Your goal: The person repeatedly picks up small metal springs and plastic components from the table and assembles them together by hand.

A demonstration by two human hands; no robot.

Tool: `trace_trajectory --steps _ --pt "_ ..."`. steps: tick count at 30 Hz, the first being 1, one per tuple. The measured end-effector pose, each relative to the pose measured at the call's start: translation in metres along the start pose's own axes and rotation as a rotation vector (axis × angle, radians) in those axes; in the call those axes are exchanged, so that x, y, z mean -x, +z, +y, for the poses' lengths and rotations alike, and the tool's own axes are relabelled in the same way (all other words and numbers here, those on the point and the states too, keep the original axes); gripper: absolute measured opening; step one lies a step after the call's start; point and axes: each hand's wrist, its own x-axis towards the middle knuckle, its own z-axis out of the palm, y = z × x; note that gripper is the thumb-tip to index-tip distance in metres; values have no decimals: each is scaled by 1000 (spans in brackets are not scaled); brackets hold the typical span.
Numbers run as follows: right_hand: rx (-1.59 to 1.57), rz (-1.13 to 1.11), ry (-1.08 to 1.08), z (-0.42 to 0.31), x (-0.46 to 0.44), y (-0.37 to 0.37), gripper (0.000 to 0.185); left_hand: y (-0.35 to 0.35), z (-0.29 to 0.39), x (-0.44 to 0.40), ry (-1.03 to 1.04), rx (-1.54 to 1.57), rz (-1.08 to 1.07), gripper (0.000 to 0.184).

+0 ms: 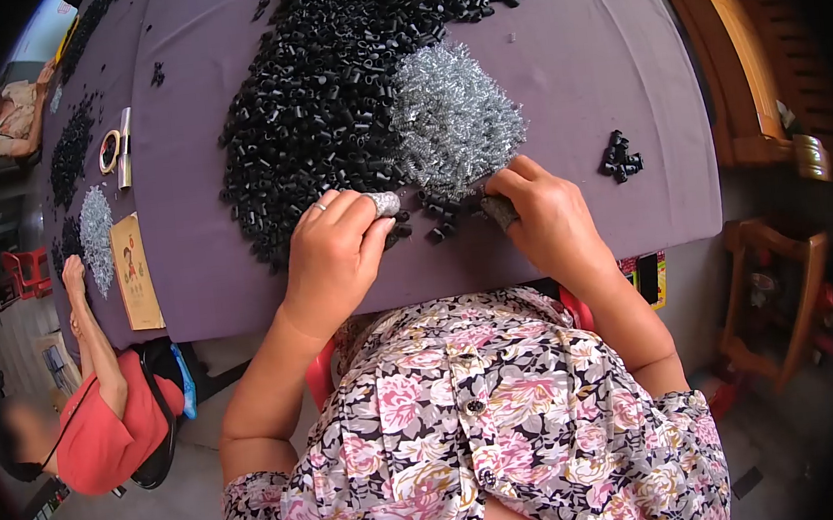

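My left hand (334,250) is at the near edge of a big heap of small black tubular parts (310,121). Its fingers are closed, with tape round a fingertip; what they pinch is too small to make out. My right hand (543,211) is closed too, just below the pile of shiny metal springs (456,118), with dark tape on a finger. Whatever it grips is hidden. Between both hands lie several loose black parts (440,228).
On the purple cloth (608,75), a small cluster of black parts (620,157) lies at the right. Tape rolls (110,151) and a tan box (135,273) are at the left. A person in red (119,425) works there. A wooden chair (777,298) stands at the right.
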Motion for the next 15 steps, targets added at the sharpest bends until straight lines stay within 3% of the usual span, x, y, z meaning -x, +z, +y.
trace_trajectory --steps 6,15 --pt "18 -61 -49 0 -7 1 26 4 9 6 71 -37 -28 16" --pt "-587 55 97 13 15 -4 27 14 6 2 135 -147 -130 18"
